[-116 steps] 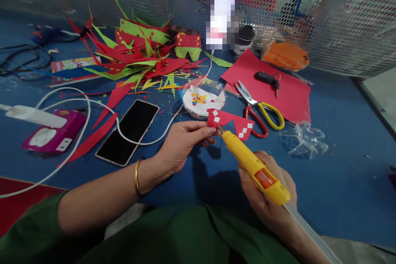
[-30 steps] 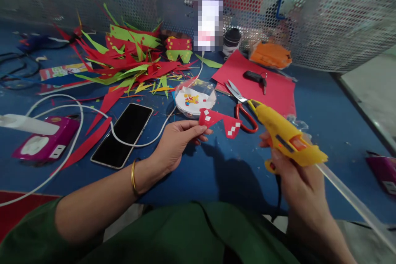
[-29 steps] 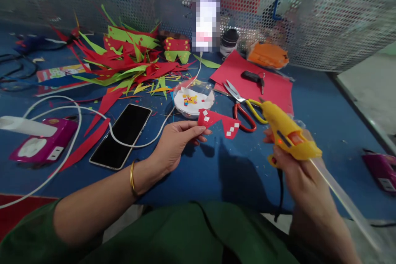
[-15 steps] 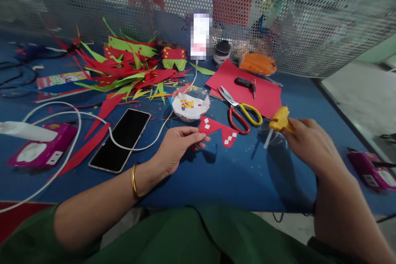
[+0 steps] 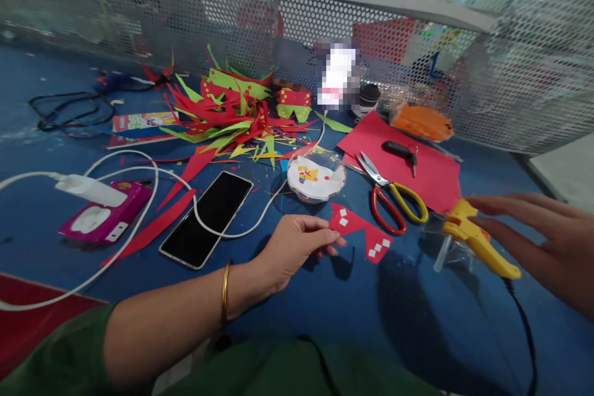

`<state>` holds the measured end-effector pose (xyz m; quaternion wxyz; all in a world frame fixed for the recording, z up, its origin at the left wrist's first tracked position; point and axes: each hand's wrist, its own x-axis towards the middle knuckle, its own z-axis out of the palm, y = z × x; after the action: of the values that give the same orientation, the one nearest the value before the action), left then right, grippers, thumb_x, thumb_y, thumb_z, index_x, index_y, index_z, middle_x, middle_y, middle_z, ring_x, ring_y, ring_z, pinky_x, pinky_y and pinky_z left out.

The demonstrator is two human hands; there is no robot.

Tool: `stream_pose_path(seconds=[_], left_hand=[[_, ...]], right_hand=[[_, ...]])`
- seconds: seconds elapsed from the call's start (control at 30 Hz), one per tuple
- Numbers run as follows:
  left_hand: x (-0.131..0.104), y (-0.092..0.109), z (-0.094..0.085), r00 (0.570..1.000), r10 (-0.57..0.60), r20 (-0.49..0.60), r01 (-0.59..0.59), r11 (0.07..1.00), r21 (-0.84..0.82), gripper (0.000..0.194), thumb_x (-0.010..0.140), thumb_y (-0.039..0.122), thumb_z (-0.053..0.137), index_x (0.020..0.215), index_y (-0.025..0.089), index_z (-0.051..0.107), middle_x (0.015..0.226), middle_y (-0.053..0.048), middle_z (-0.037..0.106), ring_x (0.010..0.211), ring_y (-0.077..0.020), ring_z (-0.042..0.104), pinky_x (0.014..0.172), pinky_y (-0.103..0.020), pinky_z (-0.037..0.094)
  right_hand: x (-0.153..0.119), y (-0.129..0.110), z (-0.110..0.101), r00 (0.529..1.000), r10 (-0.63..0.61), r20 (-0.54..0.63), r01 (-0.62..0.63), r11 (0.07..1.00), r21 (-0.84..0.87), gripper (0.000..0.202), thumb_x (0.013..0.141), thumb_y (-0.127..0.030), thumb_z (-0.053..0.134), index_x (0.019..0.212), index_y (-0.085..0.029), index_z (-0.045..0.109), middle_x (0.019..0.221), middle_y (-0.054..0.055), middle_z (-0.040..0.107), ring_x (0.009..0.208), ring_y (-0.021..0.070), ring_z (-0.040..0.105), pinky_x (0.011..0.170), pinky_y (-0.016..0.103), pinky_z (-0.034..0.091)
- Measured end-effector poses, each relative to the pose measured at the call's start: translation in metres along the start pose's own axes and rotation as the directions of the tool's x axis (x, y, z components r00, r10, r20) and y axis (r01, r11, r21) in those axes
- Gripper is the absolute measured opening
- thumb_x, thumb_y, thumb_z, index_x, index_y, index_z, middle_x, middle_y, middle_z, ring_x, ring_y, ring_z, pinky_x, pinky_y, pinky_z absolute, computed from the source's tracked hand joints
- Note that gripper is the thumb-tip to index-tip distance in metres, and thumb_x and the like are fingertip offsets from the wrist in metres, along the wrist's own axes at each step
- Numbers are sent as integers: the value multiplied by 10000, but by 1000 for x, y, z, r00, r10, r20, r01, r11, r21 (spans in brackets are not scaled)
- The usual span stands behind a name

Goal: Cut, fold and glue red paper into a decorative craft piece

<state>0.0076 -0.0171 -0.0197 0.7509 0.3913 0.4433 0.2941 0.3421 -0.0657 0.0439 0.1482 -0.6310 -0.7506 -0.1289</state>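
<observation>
Between thumb and fingers, my left hand (image 5: 297,246) pinches the left end of a red paper piece (image 5: 356,223) with several small white diamonds on it. My right hand (image 5: 542,235) is at the right edge, fingers stretched out, beside a yellow glue gun (image 5: 480,238) that rests on a clear plastic holder (image 5: 448,253). Scissors (image 5: 390,198) with one red and one yellow handle lie partly on a red sheet (image 5: 431,176). Behind my left hand, a clear round bowl (image 5: 317,182) holds white paper and small coloured bits.
A dark phone (image 5: 208,216) lies left with a white cable across it. Farther left is a magenta box (image 5: 104,213). Red and green paper strips (image 5: 232,111) pile up behind. A lit phone (image 5: 338,77), a key (image 5: 399,150) and an orange packet (image 5: 422,122) are at the back.
My right hand has let go of the yellow glue gun and opened beside it. The view has shifted left, so things appear farther right. My left hand still holds the red paper.
</observation>
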Motion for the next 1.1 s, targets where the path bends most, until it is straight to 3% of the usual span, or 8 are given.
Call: stream_pose_path(seconds=[0.03, 0.13, 0.3, 0.43, 0.57, 0.73, 0.9, 1.1], left_hand=[[0, -1, 0, 1000, -4, 9, 4, 1000, 0, 106, 731, 275, 744, 665, 195, 765, 772, -69, 774, 625, -118, 612, 588, -242, 432], [2, -3, -1, 999, 3, 38, -3, 1000, 2, 97, 743, 248, 714, 686, 197, 773, 785, -62, 778, 629, -110, 618, 598, -235, 425], [4, -5, -3, 998, -9, 62, 10, 1000, -9, 91, 732, 225, 707, 731, 192, 792, 802, -63, 782, 639, -109, 626, 599, -228, 416], [3, -4, -4, 998, -34, 50, 34, 999, 16, 113, 738, 271, 719, 710, 188, 790, 740, -66, 765, 605, -111, 593, 539, -227, 352], [1, -2, -3, 995, -87, 49, 86, 996, 36, 118, 735, 270, 712, 706, 187, 792, 664, -50, 730, 568, -109, 552, 505, -230, 298], [2, -2, -3, 994, -100, 53, 97, 994, 50, 127, 740, 271, 710, 724, 176, 792, 636, -34, 700, 562, -102, 533, 504, -229, 298], [3, -1, -4, 991, -122, 49, 119, 990, 72, 137, 749, 268, 698, 743, 162, 785, 619, -19, 679, 557, -95, 532, 494, -225, 292], [2, -2, -4, 991, -118, 56, 115, 992, 59, 130, 744, 266, 702, 747, 163, 782, 654, -26, 700, 576, -93, 550, 497, -223, 288]], right_hand=[[16, -17, -2, 996, -63, -58, 67, 996, 65, 463, 908, -712, 501, 1067, -364, 762, 973, 88, 775, 738, 216, 728, 512, 368, 437], [66, -71, 8, 952, -302, -42, 301, 910, 284, 289, 988, -447, 533, 961, -292, 775, 904, 34, 788, 748, 171, 736, 651, 330, 541], [125, -119, 60, 880, -461, 115, 409, 858, 309, 232, 928, -267, 555, 950, -236, 783, 956, 30, 796, 828, 207, 732, 659, 317, 508], [144, -131, 92, 855, -457, 245, 394, 880, 265, 229, 879, -202, 567, 935, -240, 785, 932, 13, 782, 761, 175, 695, 567, 274, 410], [150, -137, 105, 836, -447, 318, 406, 894, 191, 204, 886, -237, 587, 908, -246, 789, 918, 12, 776, 723, 166, 654, 529, 269, 316], [153, -143, 107, 807, -461, 369, 445, 886, 131, 240, 914, -240, 551, 887, -233, 789, 871, 29, 762, 709, 165, 626, 533, 281, 261], [157, -151, 99, 751, -427, 504, 454, 888, 76, 295, 948, -222, 499, 944, -181, 791, 924, 84, 764, 756, 190, 638, 557, 306, 272], [160, -157, 97, 748, -371, 550, 435, 900, 16, 287, 927, -195, 510, 956, -178, 795, 940, 102, 767, 758, 205, 640, 553, 318, 241]])
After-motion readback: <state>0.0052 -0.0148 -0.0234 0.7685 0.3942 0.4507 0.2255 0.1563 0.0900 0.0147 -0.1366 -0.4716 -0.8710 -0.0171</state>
